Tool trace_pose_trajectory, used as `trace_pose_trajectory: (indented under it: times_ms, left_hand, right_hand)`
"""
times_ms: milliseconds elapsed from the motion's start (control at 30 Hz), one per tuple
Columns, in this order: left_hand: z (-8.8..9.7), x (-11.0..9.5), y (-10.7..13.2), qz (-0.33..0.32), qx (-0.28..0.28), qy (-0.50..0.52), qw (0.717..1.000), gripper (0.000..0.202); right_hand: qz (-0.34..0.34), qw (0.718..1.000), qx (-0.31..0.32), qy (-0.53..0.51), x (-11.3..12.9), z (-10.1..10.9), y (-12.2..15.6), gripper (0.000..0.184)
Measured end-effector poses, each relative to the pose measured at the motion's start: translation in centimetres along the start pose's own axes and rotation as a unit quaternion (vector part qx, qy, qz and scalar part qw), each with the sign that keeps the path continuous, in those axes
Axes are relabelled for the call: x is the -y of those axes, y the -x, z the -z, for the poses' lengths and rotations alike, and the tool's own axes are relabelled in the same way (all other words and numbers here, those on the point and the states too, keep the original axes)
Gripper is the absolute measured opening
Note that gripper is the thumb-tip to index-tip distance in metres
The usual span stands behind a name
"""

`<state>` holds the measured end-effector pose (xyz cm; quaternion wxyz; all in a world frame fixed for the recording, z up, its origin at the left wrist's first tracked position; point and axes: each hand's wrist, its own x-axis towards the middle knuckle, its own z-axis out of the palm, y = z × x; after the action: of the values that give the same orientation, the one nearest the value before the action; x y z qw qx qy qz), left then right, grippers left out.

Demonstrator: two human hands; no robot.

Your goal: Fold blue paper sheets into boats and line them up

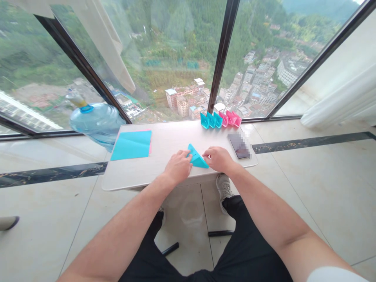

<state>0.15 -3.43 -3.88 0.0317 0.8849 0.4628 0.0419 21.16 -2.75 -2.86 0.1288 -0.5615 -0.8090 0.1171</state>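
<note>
Left hand (178, 166) and right hand (219, 158) on teal paper (197, 159), corners probably covered

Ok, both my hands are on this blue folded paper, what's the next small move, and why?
Probably slide the left hand along the fold to sharpen it while the right hand pins the other corner. The blue paper triangle lies on the table with a hand at each end, and looks less folded than the pieces at the far edge.

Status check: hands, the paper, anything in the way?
Left hand and right hand both holding the folded cyan paper triangle, flat on the small white table. Dark phone close by right hand, not touching. Cyan paper sheets lie off left.
</note>
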Motion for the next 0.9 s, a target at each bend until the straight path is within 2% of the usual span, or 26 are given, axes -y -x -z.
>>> trace_pose_trajectory:
  times_ms: [167,367,533,900]
  left_hand:
    - [-0.5,0.2,-0.1,-0.004,-0.005,0.016,1.0,0.03]
    - [-1.1,0.5,0.0,-0.016,-0.011,0.025,1.0,0.034]
    - [-1.6,0.6,0.0,-0.029,-0.003,0.023,0.999,0.041]
    - [-2.0,0.5,0.0,-0.018,-0.002,0.029,0.999,0.044]
  right_hand:
    - [0.044,0.997,0.057,-0.041,0.5,0.2,0.6,0.024]
    - [0.106,0.986,0.126,0.024,0.7,0.4,1.0,0.024]
    - [0.097,0.985,0.139,0.01,0.4,0.9,1.0,0.025]
    - [0.099,0.986,0.13,-0.021,-0.1,0.4,0.8,0.023]
